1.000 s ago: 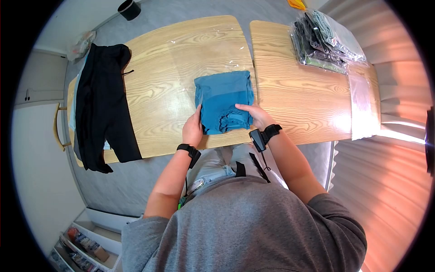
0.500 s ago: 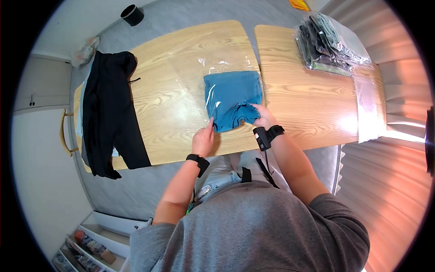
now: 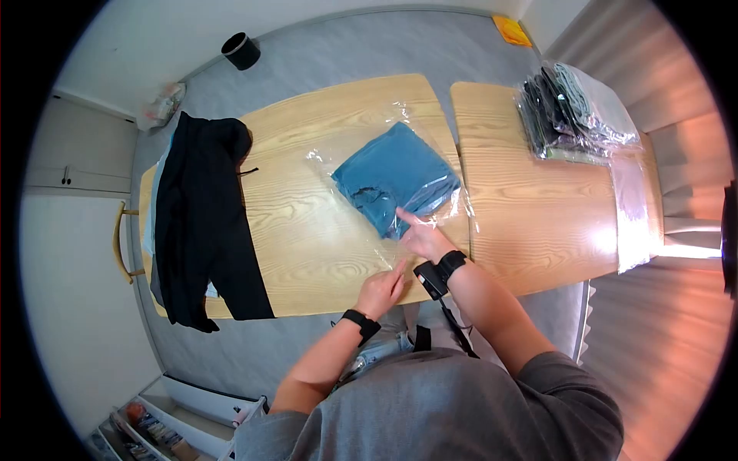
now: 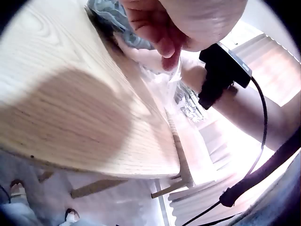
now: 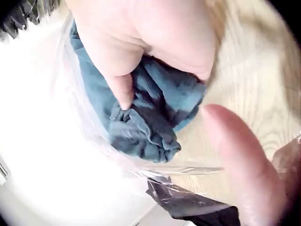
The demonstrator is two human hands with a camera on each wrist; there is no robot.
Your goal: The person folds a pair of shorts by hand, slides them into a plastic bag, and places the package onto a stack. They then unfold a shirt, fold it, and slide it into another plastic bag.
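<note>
A folded blue garment (image 3: 396, 165) lies turned cornerwise inside a clear plastic bag (image 3: 319, 163). My right hand (image 3: 424, 237) grips its near corner; in the right wrist view the thumb and fingers close around the bunched blue cloth (image 5: 141, 132). Nearer the table's front edge is my left hand (image 3: 382, 292), below the right one. In the left wrist view the left hand's (image 4: 181, 23) fingertips come together at the clear film, and its other fingers are curled.
Black trousers (image 3: 204, 223) lie over other clothes at the table's left. Bagged clothes (image 3: 580, 111) are stacked at the right, beside a flat clear bag (image 3: 630, 207). A narrow gap separates the two tabletops. A black bin (image 3: 241, 52) stands on the floor beyond.
The blue garment and its bag have turned cornerwise. My right hand has shifted left with the near corner, and my left hand has left the garment's side and come toward the front edge.
</note>
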